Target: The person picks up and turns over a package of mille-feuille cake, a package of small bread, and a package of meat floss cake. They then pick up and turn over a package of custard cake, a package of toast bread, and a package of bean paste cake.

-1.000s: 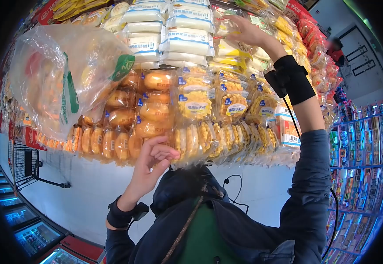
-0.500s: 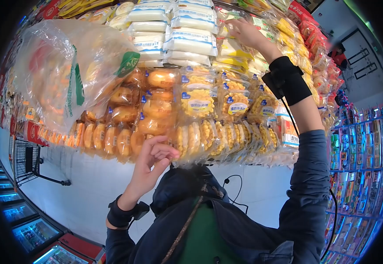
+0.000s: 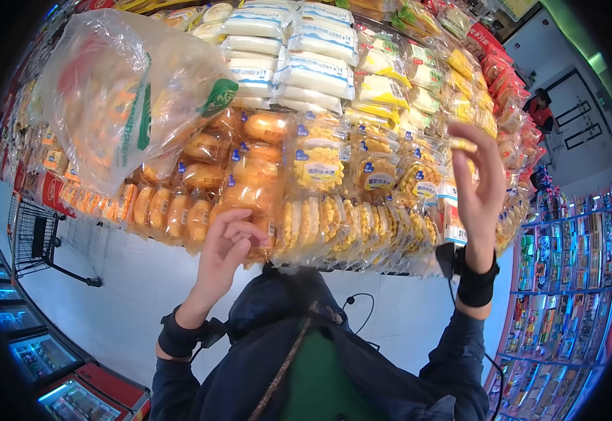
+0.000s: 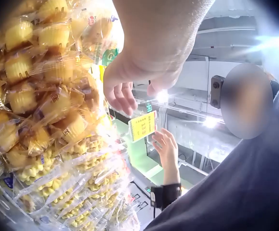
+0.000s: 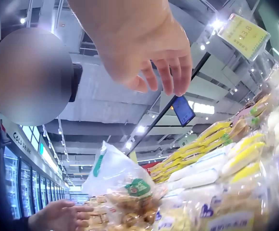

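Note:
My left hand (image 3: pixel 227 242) hovers at the front edge of the display with loosely bent fingers and nothing in them. Closest to it are clear-wrapped bread rolls (image 3: pixel 253 172) and a row of wrapped waffles (image 3: pixel 320 172). On the right, my right hand (image 3: pixel 480 193) is raised in front of the waffle packs, its fingers relaxed and apart; the right wrist view shows the same hand (image 5: pixel 149 57) holding nothing. A translucent plastic bag (image 3: pixel 172 77) with green print sits over the goods at the left, away from both hands.
White bread packs (image 3: pixel 316 67) with blue lettering lie farther back. A yellow price tag (image 4: pixel 142 127) stands near the left hand in the left wrist view. A shopping cart (image 3: pixel 35 235) is at the left, a stocked shelf (image 3: pixel 566 281) at the right. Someone in red (image 3: pixel 539 109) is farther off.
My right hand has drawn back from the packs at the rear toward the front right, holding nothing. My left hand has shifted slightly left. The view has shifted a little, too.

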Demonstrator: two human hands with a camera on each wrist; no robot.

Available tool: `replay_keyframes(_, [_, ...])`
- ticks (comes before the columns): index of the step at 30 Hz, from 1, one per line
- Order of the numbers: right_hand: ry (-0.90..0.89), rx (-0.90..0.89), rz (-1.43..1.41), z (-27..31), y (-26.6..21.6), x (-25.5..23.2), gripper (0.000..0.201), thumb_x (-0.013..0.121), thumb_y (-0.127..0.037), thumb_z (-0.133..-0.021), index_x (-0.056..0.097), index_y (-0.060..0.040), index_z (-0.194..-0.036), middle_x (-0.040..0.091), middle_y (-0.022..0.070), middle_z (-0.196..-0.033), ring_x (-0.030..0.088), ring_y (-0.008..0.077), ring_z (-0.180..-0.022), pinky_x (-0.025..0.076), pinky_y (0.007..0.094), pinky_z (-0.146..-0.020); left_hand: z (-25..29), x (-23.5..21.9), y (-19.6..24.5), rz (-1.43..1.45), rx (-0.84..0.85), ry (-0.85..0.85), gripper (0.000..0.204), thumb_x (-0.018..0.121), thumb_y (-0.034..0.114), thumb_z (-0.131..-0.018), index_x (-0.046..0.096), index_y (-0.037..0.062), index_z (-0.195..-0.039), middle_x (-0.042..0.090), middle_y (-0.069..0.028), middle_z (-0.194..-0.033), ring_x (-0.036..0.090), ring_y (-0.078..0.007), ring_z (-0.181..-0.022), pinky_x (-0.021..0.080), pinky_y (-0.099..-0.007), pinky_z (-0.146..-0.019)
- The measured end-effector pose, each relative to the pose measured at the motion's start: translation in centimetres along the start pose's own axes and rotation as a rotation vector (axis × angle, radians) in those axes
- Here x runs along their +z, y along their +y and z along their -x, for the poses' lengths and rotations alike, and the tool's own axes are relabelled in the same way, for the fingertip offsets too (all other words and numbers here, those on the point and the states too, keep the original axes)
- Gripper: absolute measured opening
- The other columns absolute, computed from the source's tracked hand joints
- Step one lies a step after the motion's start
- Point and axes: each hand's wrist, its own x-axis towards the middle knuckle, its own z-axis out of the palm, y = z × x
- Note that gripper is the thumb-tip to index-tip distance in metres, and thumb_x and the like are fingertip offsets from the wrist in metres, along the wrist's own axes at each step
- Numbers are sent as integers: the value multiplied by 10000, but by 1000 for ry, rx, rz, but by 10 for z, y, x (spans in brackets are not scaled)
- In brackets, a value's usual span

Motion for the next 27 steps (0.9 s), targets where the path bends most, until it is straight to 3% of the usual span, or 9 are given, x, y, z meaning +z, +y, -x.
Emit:
replay_keyframes(4, [-61,148,-145,85,-3,19,268,520,12,-800,538,10,-1067,562,144,-1071,541,219,-960,462,298,-770,-7,-2,-4,-26,29,39,331,450,75,-897,354,19,-1209,574,-111,-954,571,-178,-894,435,-304,-823])
replay_keyframes(7, [-49,399,-364,127,-6,43,255,519,13,-805,544,8,-1059,570,132,-1055,548,197,-944,446,299,-798,-13,4,-6,2,22,-21,320,447,64,-895,359,8,-1197,573,-109,-945,571,-175,-883,436,-299,-815])
replay_keyframes(10, [-66,423,-377,154,-2,53,218,483,-53,-872,511,19,-1077,535,138,-1087,540,198,-1004,447,298,-814,-14,10,-8,12,1,-43,316,447,53,-892,360,2,-1192,571,-108,-941,568,-176,-882,436,-295,-815])
replay_keyframes(14, [106,359,-479,156,-13,53,217,475,-42,-867,495,40,-1067,531,164,-1078,545,228,-979,438,326,-830,-15,13,-14,19,-26,-66,315,450,65,-894,365,7,-1192,569,-106,-936,569,-176,-880,440,-298,-819])
replay_keyframes(17, [184,343,-520,151,-19,53,216,495,18,-809,538,28,-1020,569,152,-1037,552,194,-908,423,302,-830,-13,16,-17,-9,-16,-60,318,457,113,-901,378,19,-1195,573,-102,-920,580,-180,-867,448,-304,-818])
replay_keyframes(25, [0,310,-592,160,-19,59,222,519,15,-796,559,8,-1014,581,135,-1037,568,178,-851,448,277,-764,-5,24,-18,-38,-14,-14,321,459,120,-896,383,21,-1192,570,-91,-911,572,-175,-857,450,-305,-809])
replay_keyframes(27, [-54,306,-594,165,-14,58,215,500,-8,-830,529,30,-1040,546,153,-1056,559,196,-906,444,303,-798,-4,25,-18,-15,-27,-26,304,440,68,-897,375,11,-1188,570,-98,-931,569,-179,-882,443,-311,-826])
